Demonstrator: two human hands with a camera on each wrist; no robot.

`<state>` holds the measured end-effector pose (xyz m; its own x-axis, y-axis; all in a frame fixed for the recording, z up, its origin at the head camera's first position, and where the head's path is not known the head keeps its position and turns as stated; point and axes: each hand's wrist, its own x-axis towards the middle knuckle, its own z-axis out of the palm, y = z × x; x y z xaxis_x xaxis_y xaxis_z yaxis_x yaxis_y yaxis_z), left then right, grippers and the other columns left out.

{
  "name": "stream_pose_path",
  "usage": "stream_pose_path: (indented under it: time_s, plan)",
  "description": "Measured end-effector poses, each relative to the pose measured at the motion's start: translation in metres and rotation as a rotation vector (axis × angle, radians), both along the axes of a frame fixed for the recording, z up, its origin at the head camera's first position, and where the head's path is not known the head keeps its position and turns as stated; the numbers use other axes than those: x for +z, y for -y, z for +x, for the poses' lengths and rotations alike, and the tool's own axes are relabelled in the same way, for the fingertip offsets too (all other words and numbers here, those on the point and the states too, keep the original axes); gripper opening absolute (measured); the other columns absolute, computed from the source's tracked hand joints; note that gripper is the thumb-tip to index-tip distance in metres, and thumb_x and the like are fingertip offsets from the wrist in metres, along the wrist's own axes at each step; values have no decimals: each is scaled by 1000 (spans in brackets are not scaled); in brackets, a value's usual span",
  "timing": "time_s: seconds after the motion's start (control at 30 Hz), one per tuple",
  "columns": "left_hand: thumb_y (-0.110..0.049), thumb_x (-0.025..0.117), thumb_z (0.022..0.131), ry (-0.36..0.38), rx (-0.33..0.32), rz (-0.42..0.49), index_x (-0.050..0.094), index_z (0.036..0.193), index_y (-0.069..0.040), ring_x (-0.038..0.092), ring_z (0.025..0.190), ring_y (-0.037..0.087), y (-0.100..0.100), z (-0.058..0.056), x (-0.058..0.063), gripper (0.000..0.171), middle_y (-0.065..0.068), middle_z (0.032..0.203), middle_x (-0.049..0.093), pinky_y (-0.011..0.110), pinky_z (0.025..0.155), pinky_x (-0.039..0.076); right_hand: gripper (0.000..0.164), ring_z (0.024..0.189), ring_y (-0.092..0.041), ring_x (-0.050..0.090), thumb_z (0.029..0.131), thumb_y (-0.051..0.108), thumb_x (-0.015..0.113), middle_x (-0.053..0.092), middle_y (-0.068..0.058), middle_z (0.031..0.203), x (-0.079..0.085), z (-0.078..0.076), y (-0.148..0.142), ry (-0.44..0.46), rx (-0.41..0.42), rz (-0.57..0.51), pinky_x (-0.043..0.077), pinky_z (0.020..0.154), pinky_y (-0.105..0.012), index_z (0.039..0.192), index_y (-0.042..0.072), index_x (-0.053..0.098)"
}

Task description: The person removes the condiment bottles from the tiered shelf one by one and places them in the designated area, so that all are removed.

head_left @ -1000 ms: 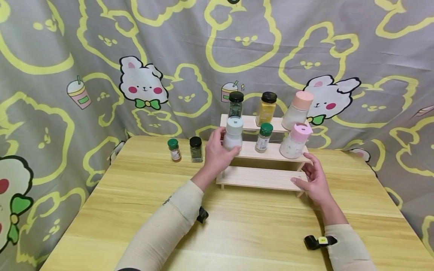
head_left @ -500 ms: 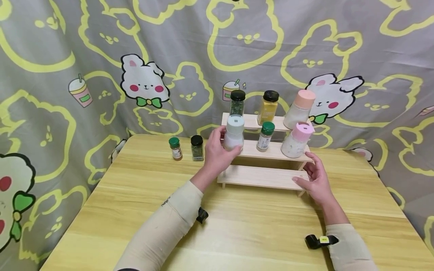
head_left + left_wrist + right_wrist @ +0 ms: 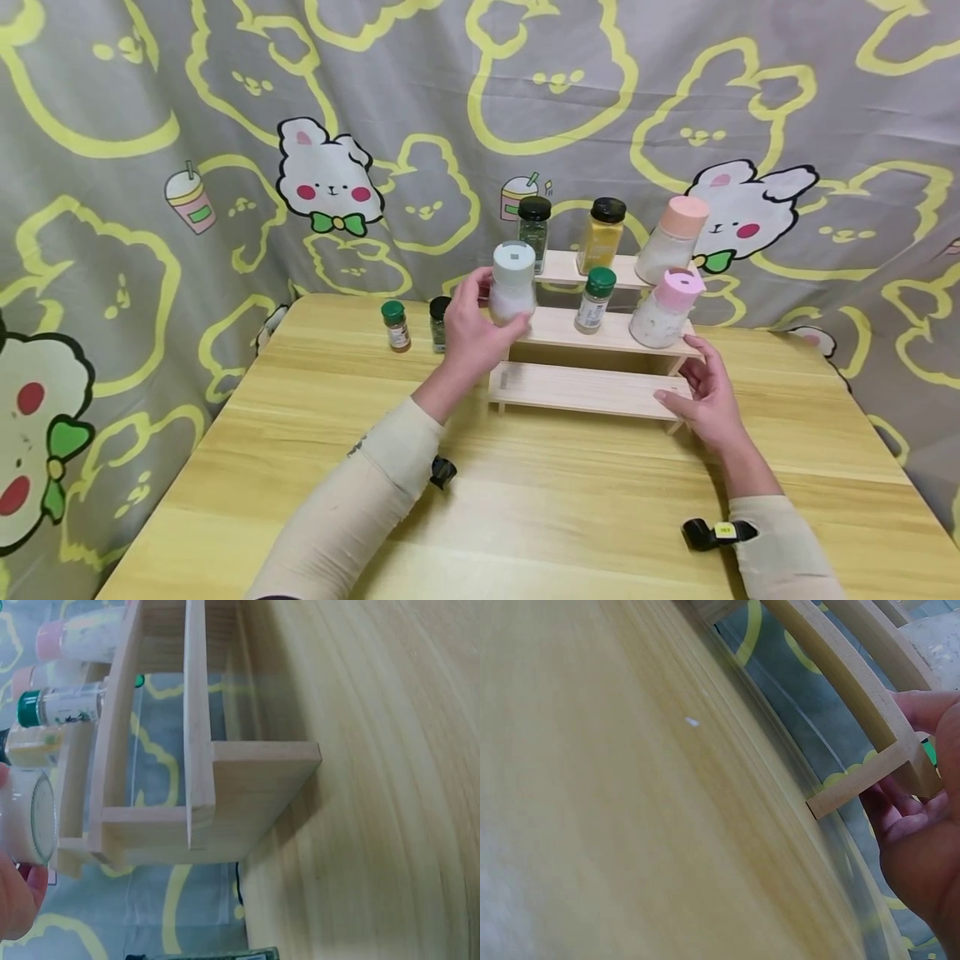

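Note:
My left hand [image 3: 480, 331] grips a seasoning jar [image 3: 513, 275] with a pale mint cap and white contents, at the left end of a three-tier wooden rack [image 3: 592, 388]. In the left wrist view the jar's round base [image 3: 43, 817] shows apart from the shelf edge. My right hand [image 3: 708, 398] holds the rack's right end, its thumb on the lowest shelf and the fingers by the side. On the middle tier stand a green-capped spice bottle [image 3: 595, 302] and a pink-capped jar [image 3: 666, 310].
The top tier carries a black-capped green herb bottle [image 3: 533, 236], a yellow spice bottle [image 3: 602, 237] and a peach-capped jar [image 3: 672, 242]. Left of the rack, a green-capped bottle [image 3: 396, 327] and a partly hidden black-capped bottle [image 3: 439, 327] stand on the table [image 3: 570, 508]. A patterned curtain [image 3: 420, 83] hangs behind.
The mint-capped jar has moved left and slightly up relative to the rack in my left hand, which now partly covers the black-capped bottle on the table. My right hand keeps its hold.

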<state>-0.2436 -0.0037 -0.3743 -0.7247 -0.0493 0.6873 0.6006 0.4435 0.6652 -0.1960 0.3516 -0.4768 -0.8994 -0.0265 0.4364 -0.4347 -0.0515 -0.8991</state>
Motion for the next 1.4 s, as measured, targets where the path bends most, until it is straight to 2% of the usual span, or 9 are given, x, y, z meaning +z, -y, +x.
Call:
stream_pose_path:
  time_s: [0.17, 0.4, 0.63, 0.7, 0.9, 1.07, 1.2, 1.4]
  plan:
    - [-14, 89, 70, -13, 21, 14, 53, 126, -2, 58, 97, 20, 8, 0, 6, 68, 10, 111, 60, 34, 82, 53, 97, 112, -23, 53, 68, -35, 64, 59, -13, 122, 0, 0, 0, -6, 0, 1, 39, 100, -24, 151, 4, 33]
    - [-11, 89, 72, 19, 30, 49, 52, 129, -2, 57, 99, 21, 20, 0, 13, 69, 9, 114, 59, 38, 83, 53, 96, 114, -24, 53, 69, -35, 63, 58, -10, 125, 2, 1, 1, 2, -1, 7, 40, 99, -23, 151, 5, 34]
    - [-12, 88, 71, -14, 50, 58, 53, 128, -1, 58, 97, 22, 34, -3, 16, 68, 11, 114, 60, 36, 80, 53, 95, 115, -24, 54, 69, -35, 64, 58, -14, 126, 2, 3, 2, 16, -9, 17, 41, 99, -23, 151, 5, 34]
    - [-12, 88, 72, -19, 60, 59, 53, 128, -1, 58, 97, 22, 38, -4, 17, 68, 11, 113, 60, 39, 80, 54, 96, 114, -23, 54, 69, -35, 64, 57, -14, 126, 2, 3, 2, 23, -17, 20, 41, 99, -23, 151, 4, 34]
    - [-12, 87, 74, -26, 73, 66, 52, 129, -2, 58, 98, 23, 52, -4, 21, 66, 11, 114, 60, 38, 81, 53, 96, 113, -17, 53, 69, -35, 64, 58, -6, 126, 3, 3, 2, 23, -28, 27, 37, 101, -22, 151, 5, 34]
    - [-11, 87, 73, -33, 98, 63, 52, 129, -1, 58, 96, 24, 65, -5, 24, 67, 12, 114, 60, 40, 81, 53, 96, 111, -20, 55, 69, -35, 64, 59, -11, 124, 3, 3, 2, -3, -4, 22, 41, 98, -22, 151, 4, 33]
    - [-8, 87, 72, -27, 119, 84, 53, 128, 0, 58, 97, 25, 75, -5, 25, 66, 13, 114, 60, 42, 81, 54, 96, 113, -24, 55, 69, -35, 64, 60, -11, 124, 1, 3, 2, 12, -12, 21, 42, 98, -23, 151, 4, 33]
    - [-10, 87, 72, -1, 155, 102, 53, 128, -1, 59, 98, 25, 90, -7, 27, 66, 12, 114, 60, 38, 83, 53, 96, 112, -24, 55, 69, -35, 64, 59, -15, 125, 0, 2, 1, -9, 2, 11, 42, 97, -23, 151, 3, 33]
